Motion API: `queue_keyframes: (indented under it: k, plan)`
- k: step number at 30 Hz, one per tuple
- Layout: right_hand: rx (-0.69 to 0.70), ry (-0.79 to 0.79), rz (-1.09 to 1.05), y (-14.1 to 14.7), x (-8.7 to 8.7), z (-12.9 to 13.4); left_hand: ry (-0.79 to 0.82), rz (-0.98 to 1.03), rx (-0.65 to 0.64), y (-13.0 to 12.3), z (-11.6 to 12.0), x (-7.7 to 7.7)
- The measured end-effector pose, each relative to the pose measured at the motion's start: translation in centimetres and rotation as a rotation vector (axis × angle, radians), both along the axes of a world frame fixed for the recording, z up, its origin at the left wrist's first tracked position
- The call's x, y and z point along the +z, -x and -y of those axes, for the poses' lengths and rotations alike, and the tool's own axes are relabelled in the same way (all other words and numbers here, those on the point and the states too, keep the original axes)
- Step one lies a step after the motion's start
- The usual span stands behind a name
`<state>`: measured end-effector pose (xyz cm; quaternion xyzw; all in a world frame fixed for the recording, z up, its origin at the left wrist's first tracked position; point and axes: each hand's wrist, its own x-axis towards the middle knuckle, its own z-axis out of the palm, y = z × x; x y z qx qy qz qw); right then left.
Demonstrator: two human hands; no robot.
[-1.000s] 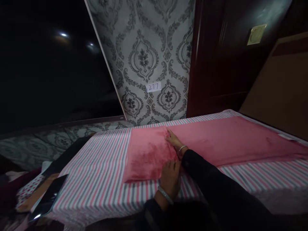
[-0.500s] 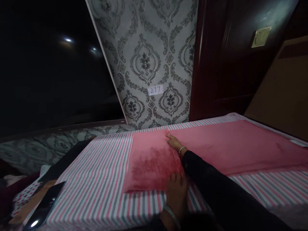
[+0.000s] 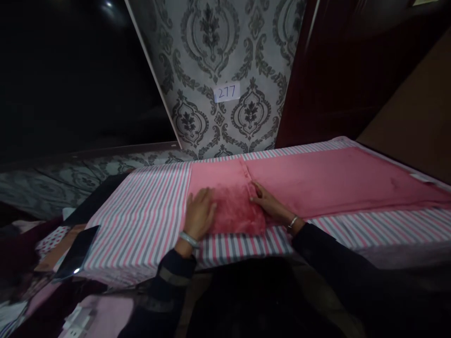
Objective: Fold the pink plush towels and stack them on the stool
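Observation:
A pink velvety cloth (image 3: pixel 327 180) lies lengthwise, with its left part folded over in a darker, ruffled layer. My left hand (image 3: pixel 200 213) rests on the cloth's left edge, fingers stretched out and holding nothing. At the edge of the folded layer, my right hand (image 3: pixel 269 202) has thumb and fingers closed on the fabric. Beneath the cloth is a pink, grey and white striped cover (image 3: pixel 141 211). How many layers the right fingers hold cannot be made out.
A dark phone (image 3: pixel 78 251) lies at the left corner of the striped cover. Other fabrics are piled at lower left, near a white power socket (image 3: pixel 75 324). A large dark screen (image 3: pixel 81 80) and patterned wall with a "277" label (image 3: pixel 227 91) stand behind. Brown board (image 3: pixel 416 112) is at right.
My left hand has moved left along the cloth, from its near edge to its left side. My right hand has come nearer and closed on the fold's edge. The view has tilted down.

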<state>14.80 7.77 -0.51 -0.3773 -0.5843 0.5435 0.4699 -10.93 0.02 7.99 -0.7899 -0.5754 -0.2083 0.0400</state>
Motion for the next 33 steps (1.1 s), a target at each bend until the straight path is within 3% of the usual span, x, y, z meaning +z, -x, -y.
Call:
queue_keyframes:
  k: [2, 5, 8, 13, 18, 21, 25, 27, 30, 33]
  plan:
    - [0.040, 0.053, -0.039, -0.6, -0.4, 2.6, 0.022, -0.102, 0.073, 2.6, -1.1, -0.3]
    - [0.035, 0.020, 0.038, -1.3, -0.7, 4.9, 0.123, -0.206, 0.119, 4.7, -1.7, -2.1]
    - [-0.052, -0.111, 0.276, -1.5, -0.7, 5.4, 0.249, -0.206, 0.130, 5.2, -1.6, -4.5]
    - [-0.182, -0.179, 0.500, -1.4, -0.9, 5.5, 0.219, -0.161, 0.132, 5.2, -2.0, -6.9]
    - [-0.229, -0.192, 0.736, -1.4, -0.1, 5.4, 0.284, -0.160, 0.141, 5.6, -2.3, -6.4]
    - [-0.258, -0.370, 0.842, -1.1, 1.4, 5.0, 0.324, -0.167, 0.157, 5.3, -1.7, -4.8]
    - [-0.233, -0.654, 0.859, 0.5, 2.8, 5.1, 0.142, -0.197, 0.059, 3.8, 0.1, -3.5]
    - [-0.144, -0.677, 0.892, 1.3, 2.4, 5.4, 0.119, -0.223, 0.001, 3.1, 0.7, -3.9]
    - [-0.010, -0.565, 0.949, 1.7, 0.4, 5.6, 0.235, -0.251, -0.001, 2.6, 0.9, -5.4]
    - [0.021, -0.491, 0.939, 1.4, -1.3, 5.2, 0.287, -0.251, 0.005, 3.0, 0.5, -6.5]
